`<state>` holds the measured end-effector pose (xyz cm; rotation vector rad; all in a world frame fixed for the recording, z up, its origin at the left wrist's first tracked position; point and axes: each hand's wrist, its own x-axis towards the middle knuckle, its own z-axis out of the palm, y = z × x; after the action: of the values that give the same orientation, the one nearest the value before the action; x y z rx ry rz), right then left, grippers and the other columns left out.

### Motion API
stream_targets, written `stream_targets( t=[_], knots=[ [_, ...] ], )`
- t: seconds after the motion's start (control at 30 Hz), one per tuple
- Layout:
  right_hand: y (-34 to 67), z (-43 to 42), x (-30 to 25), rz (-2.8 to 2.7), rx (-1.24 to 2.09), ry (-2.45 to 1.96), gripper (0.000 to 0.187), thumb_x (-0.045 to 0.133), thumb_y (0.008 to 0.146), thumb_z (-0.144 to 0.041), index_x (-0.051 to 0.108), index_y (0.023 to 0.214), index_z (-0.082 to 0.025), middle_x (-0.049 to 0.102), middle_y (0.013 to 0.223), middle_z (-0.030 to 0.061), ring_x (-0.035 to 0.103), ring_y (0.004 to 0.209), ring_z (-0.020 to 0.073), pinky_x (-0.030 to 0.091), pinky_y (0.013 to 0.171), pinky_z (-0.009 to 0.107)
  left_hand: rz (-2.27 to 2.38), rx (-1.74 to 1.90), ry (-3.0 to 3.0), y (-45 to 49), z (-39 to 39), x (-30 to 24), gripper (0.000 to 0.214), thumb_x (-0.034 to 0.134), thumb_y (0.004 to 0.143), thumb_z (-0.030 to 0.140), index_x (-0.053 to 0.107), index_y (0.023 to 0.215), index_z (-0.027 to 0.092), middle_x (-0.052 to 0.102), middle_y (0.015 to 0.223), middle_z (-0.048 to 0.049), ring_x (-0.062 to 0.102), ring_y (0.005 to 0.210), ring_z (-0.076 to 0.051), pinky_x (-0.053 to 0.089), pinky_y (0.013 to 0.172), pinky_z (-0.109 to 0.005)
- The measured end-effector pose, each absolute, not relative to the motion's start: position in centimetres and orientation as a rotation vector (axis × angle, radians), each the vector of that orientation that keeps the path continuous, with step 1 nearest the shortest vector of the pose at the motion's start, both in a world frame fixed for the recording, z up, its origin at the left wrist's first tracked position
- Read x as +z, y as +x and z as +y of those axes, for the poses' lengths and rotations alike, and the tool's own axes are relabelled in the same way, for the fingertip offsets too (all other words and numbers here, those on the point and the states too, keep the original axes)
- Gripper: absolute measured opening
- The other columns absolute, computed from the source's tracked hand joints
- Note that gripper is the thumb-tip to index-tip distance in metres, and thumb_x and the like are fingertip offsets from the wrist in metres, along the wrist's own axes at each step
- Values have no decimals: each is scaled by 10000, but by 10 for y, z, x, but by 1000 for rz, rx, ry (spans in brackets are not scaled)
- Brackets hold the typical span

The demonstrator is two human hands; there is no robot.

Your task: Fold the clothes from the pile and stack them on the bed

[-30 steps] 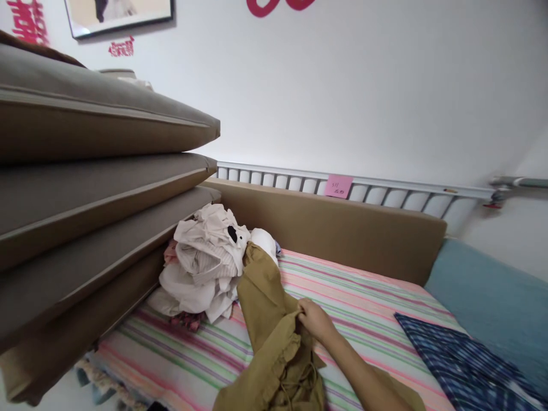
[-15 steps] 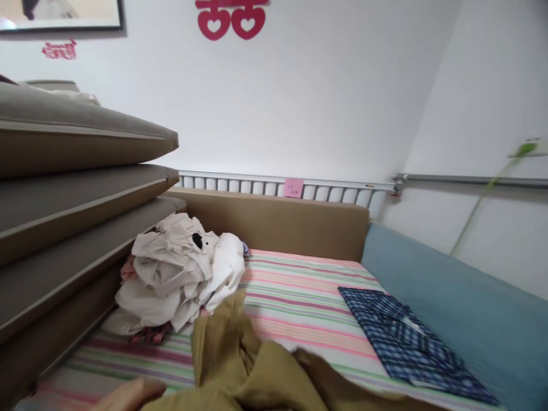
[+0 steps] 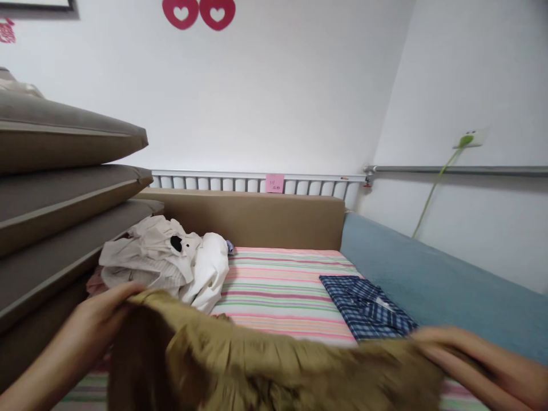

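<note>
An olive-brown garment [image 3: 257, 354] with a gathered edge is stretched out low in the head view; its lower part runs out of the picture, and its exact kind does not show. My left hand [image 3: 105, 311] pinches its upper left corner, closed on the cloth. At the other end my right hand [image 3: 454, 348], blurred by motion, grips the right corner. Just beyond the right hand a blue plaid shirt [image 3: 363, 305] lies folded flat on the striped sheet [image 3: 274, 291]. Behind the left hand sits a heap of white clothes [image 3: 158, 257].
Stacked grey-brown cushions [image 3: 64, 188] rise on the left. A brown padded board [image 3: 257, 222] closes the far side, with a radiator [image 3: 214, 181] and a pink note [image 3: 274, 183] behind it. A blue padded side [image 3: 428, 262] runs along the right, below a green cord [image 3: 432, 197].
The bunched olive-brown garment has been raised and spread sideways between both hands. My right hand has come into view. The camera has turned right, so the surroundings sit further left.
</note>
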<state>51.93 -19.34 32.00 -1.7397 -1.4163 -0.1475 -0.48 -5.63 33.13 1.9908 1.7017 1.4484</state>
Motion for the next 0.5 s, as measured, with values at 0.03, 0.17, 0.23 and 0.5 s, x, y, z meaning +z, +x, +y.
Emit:
stream_targets(
  t=[0.03,0.17,0.23,0.5],
  knots=[
    [517,-172,334,-1530,-74,-1743,327,545,697,-643,672,722,-343,668,638,7,638,639,229,514,571,345,1651,1314,2071,11,-35,340,305,511,598,495,668,725,267,721,766,26,625,787,-233,497,738,-325],
    [507,-83,429,-1688,-312,-1830,457,393,835,-506,680,741,-163,684,611,31,618,555,147,410,574,251,1624,1181,2182,63,51,403,312,463,670,416,625,619,154,674,665,-49,585,670,-189,468,638,-278],
    [504,-58,491,-1556,-734,-1792,590,315,850,-511,684,841,-50,709,824,136,642,769,160,371,636,264,1625,1337,2197,74,76,457,342,474,710,374,661,785,98,687,826,-52,589,794,-175,446,708,-260],
    [481,-97,607,-1314,-1142,-1476,880,132,755,-599,577,1019,114,643,995,188,573,977,229,327,670,379,1298,1951,2275,63,49,595,717,143,783,368,427,1063,-228,596,990,-83,522,981,-257,312,710,-311]
  ],
)
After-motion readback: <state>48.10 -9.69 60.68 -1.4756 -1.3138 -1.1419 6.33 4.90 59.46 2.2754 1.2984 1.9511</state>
